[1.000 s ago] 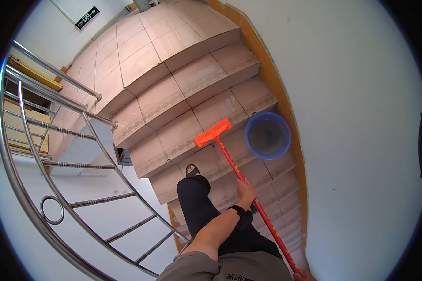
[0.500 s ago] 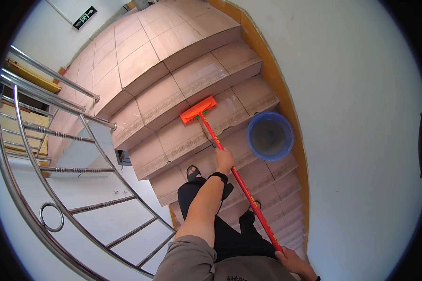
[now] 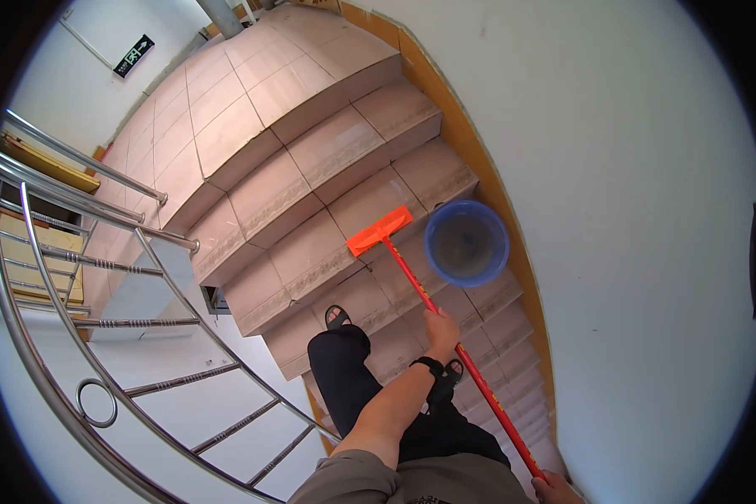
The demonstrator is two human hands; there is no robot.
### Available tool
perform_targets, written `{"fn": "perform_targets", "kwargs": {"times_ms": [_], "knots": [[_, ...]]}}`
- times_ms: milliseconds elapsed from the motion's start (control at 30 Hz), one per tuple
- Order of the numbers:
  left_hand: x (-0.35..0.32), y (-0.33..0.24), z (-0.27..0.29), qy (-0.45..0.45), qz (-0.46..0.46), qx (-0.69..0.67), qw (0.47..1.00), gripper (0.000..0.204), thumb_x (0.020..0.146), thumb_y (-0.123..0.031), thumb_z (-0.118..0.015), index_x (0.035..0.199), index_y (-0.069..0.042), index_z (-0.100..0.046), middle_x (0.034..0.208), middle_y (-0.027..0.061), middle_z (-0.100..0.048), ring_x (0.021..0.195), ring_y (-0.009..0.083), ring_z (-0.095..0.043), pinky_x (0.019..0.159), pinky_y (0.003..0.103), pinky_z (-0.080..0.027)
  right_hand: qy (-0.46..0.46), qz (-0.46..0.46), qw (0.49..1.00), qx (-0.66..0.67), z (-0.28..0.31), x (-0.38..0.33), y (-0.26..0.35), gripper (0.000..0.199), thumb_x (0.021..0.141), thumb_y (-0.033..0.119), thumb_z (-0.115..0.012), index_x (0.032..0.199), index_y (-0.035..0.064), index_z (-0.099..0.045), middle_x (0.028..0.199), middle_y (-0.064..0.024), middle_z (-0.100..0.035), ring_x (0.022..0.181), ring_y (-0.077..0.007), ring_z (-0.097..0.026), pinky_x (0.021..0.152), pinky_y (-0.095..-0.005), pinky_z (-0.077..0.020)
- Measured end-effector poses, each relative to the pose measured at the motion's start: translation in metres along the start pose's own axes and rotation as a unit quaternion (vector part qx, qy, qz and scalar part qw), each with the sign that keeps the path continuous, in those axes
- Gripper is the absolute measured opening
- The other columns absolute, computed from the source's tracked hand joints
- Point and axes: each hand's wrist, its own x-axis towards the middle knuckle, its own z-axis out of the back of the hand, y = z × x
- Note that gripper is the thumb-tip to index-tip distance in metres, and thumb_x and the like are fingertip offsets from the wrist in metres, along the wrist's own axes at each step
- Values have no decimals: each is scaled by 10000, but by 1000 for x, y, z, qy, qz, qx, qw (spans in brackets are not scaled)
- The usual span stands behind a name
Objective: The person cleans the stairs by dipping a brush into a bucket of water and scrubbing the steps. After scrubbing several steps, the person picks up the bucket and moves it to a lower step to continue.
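My left hand [image 3: 441, 326] is closed around the middle of a long red mop handle [image 3: 407, 277]. At the bottom edge, my right hand [image 3: 554, 489] grips the handle's near end. The orange flat mop head [image 3: 380, 229] lies on a tan tiled stair step, just left of a round blue bucket [image 3: 466, 244] that stands on the same step against the wall. My legs in dark trousers and sandals stand on the steps below the mop head.
Tan tiled stairs [image 3: 311, 143] run down to a landing at the top. A white wall [image 3: 630, 210] with an orange skirting borders the right side. A steel handrail with bars [image 3: 101, 260] curves along the left.
The mop head slid out to the left along the step, then came back beside the bucket. My left hand has moved lower on the handle.
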Motion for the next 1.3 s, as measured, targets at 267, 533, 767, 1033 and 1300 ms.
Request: {"fn": "perform_targets", "kwargs": {"times_ms": [267,533,767,1033,1300], "knots": [[2,-19,-8,17,-6,-12,1000,311,1023,-258,-501,1143,27,-476,1002,324,-661,970,510,-648,832,555,-508,-6,-89,995,36,3,-6,32,335,1042,406,-504,979,87,-585,612,5,-501,453,-135,-471,416,-319,-402],[106,-65,-24,26,-74,5,997,307,1011,-239,-520,1085,59,-535,995,325,-671,988,504,-653,846,547,-518,42,-106,980,165,-4,57,85,187,1028,269,-517,934,107,-513,649,21,-470,452,-106,-424,406,-289,-362],[69,-57,-35,48,-48,-16,998,308,1008,-232,-525,1108,60,-517,1010,329,-666,994,506,-650,857,543,-515,45,-129,972,191,-4,41,54,233,1032,300,-524,967,77,-516,629,18,-474,461,-97,-449,415,-287,-388],[-7,-35,-32,51,-31,16,998,314,1013,-251,-512,1145,32,-475,1011,327,-664,976,516,-649,844,556,-513,12,-111,980,167,-7,-4,13,266,1055,366,-496,946,131,-553,598,30,-433,431,-93,-389,373,-273,-334],[72,-71,-37,23,-66,15,997,327,1008,-255,-527,1126,48,-497,994,333,-670,957,503,-663,823,555,-525,44,-23,994,101,10,53,54,236,1053,319,-496,946,109,-503,647,9,-464,451,-120,-427,398,-302,-372]]}}
